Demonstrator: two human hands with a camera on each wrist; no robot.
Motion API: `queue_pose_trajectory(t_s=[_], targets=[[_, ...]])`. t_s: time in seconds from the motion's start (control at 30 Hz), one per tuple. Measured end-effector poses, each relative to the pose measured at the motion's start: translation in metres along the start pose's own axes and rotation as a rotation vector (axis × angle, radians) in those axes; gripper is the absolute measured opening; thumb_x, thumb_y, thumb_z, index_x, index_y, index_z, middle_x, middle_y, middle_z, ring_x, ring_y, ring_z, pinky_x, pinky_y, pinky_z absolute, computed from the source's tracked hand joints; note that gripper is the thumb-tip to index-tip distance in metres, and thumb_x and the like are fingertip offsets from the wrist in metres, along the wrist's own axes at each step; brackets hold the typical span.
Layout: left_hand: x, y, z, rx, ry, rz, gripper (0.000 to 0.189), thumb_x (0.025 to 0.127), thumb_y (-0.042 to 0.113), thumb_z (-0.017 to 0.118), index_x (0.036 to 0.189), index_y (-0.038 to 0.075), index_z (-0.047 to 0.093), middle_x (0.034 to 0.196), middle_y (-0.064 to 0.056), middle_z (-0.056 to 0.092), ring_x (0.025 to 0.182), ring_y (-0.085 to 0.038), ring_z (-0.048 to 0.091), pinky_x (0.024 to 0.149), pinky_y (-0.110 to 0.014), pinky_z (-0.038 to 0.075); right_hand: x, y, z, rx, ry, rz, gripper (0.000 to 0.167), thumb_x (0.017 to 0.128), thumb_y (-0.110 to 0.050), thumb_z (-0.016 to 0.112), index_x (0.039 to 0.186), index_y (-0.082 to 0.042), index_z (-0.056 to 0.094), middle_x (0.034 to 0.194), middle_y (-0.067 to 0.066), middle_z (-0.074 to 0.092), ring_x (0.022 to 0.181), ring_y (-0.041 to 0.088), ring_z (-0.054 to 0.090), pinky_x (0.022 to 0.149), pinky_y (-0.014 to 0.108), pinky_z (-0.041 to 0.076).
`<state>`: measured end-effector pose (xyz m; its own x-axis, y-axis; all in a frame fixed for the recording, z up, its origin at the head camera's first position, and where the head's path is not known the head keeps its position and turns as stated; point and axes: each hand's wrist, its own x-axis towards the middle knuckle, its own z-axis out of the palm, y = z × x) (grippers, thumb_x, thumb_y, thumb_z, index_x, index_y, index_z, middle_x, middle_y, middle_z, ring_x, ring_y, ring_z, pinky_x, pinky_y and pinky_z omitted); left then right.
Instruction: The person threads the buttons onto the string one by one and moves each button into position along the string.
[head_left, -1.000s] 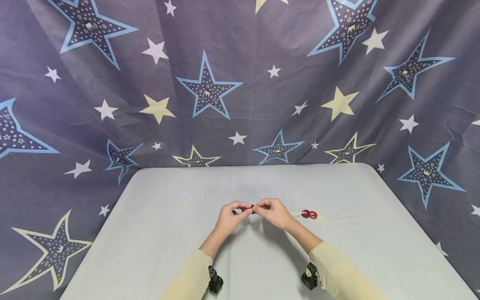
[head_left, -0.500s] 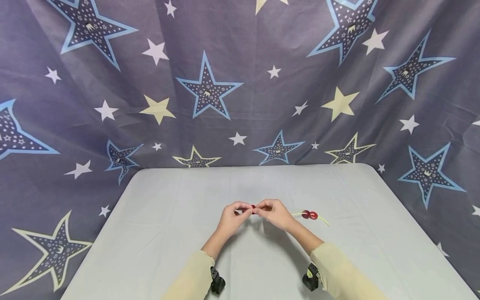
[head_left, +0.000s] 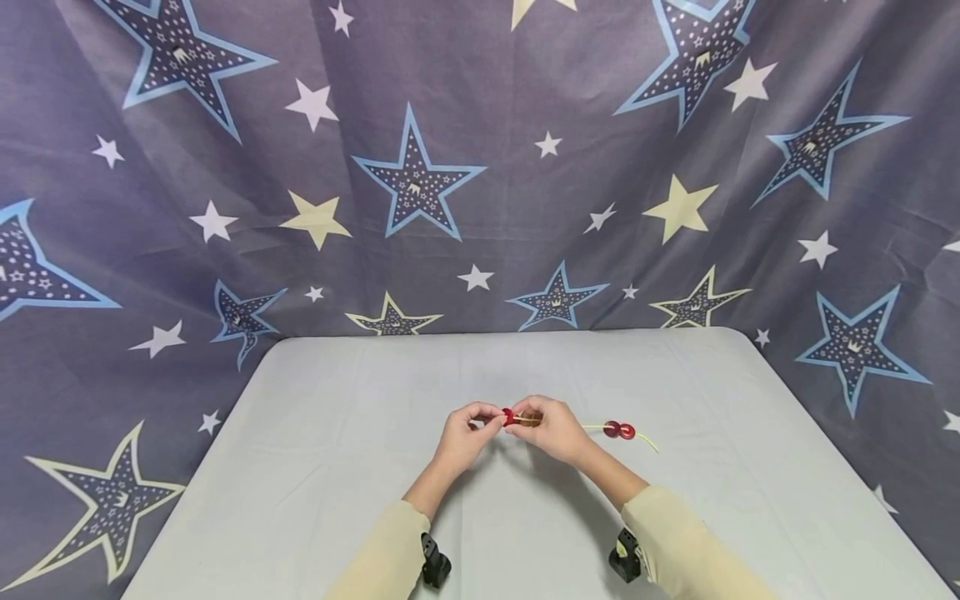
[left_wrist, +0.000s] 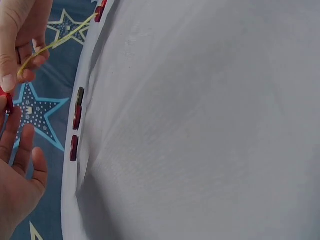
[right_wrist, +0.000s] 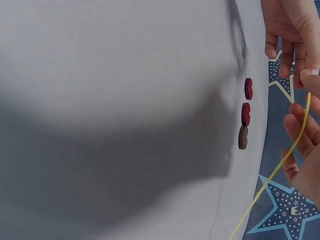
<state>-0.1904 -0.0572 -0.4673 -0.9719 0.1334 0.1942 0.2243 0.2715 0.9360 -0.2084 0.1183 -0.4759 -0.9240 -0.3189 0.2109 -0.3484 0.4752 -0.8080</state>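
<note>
In the head view my left hand (head_left: 461, 435) pinches a red button (head_left: 507, 417), a flat disc, between thumb and fingertips. Close on its right, my right hand (head_left: 551, 429) pinches a yellow string (head_left: 596, 427) beside that button; the fingertips almost meet. Whether the string passes through this button is too small to tell. The string runs right to two red buttons (head_left: 618, 429) strung side by side on the table. From the right wrist, the yellow string (right_wrist: 272, 175) trails down from the right hand (right_wrist: 307, 155), with the left hand (right_wrist: 295, 30) above.
Loose on the pale table (head_left: 337, 467) beyond the hands lie two more red buttons and a brown button (right_wrist: 243, 138), mostly hidden by the hands in the head view. A star-patterned cloth (head_left: 480, 208) hangs behind the table's far edge.
The right fingers have shifted slightly off the held button, so more of its red face and a stretch of string now show. The strung buttons on the table have stayed put.
</note>
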Motion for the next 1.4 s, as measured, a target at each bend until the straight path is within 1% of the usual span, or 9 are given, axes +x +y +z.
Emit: queue_pose_trajectory(t_s=[0.17,0.3,0.43,0.57,0.73,0.97,1.1,1.33,1.4], targets=[[0.000,-0.002,-0.001,0.002,-0.004,0.011,0.009,0.084,0.007,0.068,0.087,-0.001,0.068,0.087,-0.017,0.068,0.080,-0.014,0.056,0.065,-0.019,0.041,0.001,0.001,0.000,-0.138,0.025,-0.063,0.026,0.077,-0.020,0.076,0.100,-0.013,0.068,0.079,-0.001,0.066,0.073,0.010,0.060,0.063,0.019,0.047],[-0.001,-0.003,-0.001,0.002,-0.010,0.013,0.008,0.084,0.006,0.067,0.088,-0.001,0.068,0.089,-0.017,0.069,0.081,-0.015,0.057,0.066,-0.019,0.040,0.002,0.001,0.000,-0.188,0.010,-0.105,0.027,0.078,-0.020,0.075,0.103,-0.014,0.067,0.082,-0.001,0.068,0.076,0.013,0.061,0.066,0.027,0.050],[-0.002,-0.004,-0.002,0.001,-0.024,0.013,0.008,0.084,0.005,0.066,0.088,-0.001,0.068,0.090,-0.016,0.069,0.080,-0.013,0.057,0.067,-0.019,0.041,0.002,0.000,0.000,-0.198,0.005,-0.142,0.026,0.077,-0.018,0.075,0.102,-0.012,0.067,0.086,0.002,0.069,0.078,0.017,0.063,0.070,0.036,0.051],[-0.002,-0.005,-0.002,0.000,-0.039,0.011,0.008,0.084,0.006,0.066,0.089,0.000,0.069,0.091,-0.016,0.069,0.080,-0.013,0.057,0.069,-0.020,0.043,0.002,0.000,0.000,-0.217,-0.002,-0.148,0.026,0.077,-0.018,0.076,0.101,-0.012,0.067,0.088,0.002,0.069,0.079,0.017,0.064,0.072,0.035,0.051],[-0.001,-0.006,-0.003,-0.005,-0.059,0.009,0.009,0.085,0.006,0.066,0.089,-0.001,0.068,0.091,-0.017,0.069,0.080,-0.015,0.058,0.071,-0.022,0.045,0.002,0.001,0.000,-0.198,-0.025,-0.139,0.025,0.078,-0.017,0.074,0.101,-0.011,0.067,0.089,0.003,0.068,0.081,0.018,0.064,0.074,0.038,0.052],[-0.001,-0.007,-0.005,-0.020,-0.090,-0.023,0.010,0.086,0.006,0.065,0.091,-0.002,0.067,0.089,-0.019,0.067,0.075,-0.013,0.055,0.062,-0.018,0.044,0.001,0.000,-0.001,-0.173,-0.048,-0.125,0.024,0.079,-0.015,0.073,0.102,-0.010,0.066,0.092,0.003,0.067,0.084,0.020,0.063,0.077,0.040,0.051],[-0.001,-0.008,-0.005,-0.022,-0.094,-0.025,0.010,0.086,0.006,0.065,0.091,-0.001,0.067,0.088,-0.019,0.067,0.074,-0.013,0.055,0.061,-0.018,0.044,-0.001,0.001,-0.002,-0.170,-0.061,-0.109,0.024,0.080,-0.014,0.072,0.103,-0.010,0.066,0.092,0.003,0.067,0.085,0.020,0.062,0.079,0.043,0.050],[0.011,-0.044,0.000,-0.011,-0.106,-0.023,0.009,0.086,0.017,0.068,0.090,0.009,0.069,0.089,-0.009,0.069,0.074,-0.008,0.057,0.062,-0.021,0.047,-0.003,0.004,-0.005,-0.170,-0.061,-0.112,0.024,0.080,-0.013,0.072,0.103,-0.009,0.066,0.092,0.004,0.067,0.086,0.022,0.063,0.079,0.045,0.051],[0.010,-0.044,0.000,-0.014,-0.103,-0.028,0.010,0.085,0.017,0.069,0.090,0.009,0.069,0.088,-0.008,0.069,0.073,-0.008,0.057,0.061,-0.021,0.047,-0.003,0.005,-0.005,-0.173,-0.056,-0.111,0.024,0.080,-0.013,0.072,0.103,-0.009,0.066,0.093,0.004,0.068,0.086,0.022,0.064,0.079,0.045,0.051]])
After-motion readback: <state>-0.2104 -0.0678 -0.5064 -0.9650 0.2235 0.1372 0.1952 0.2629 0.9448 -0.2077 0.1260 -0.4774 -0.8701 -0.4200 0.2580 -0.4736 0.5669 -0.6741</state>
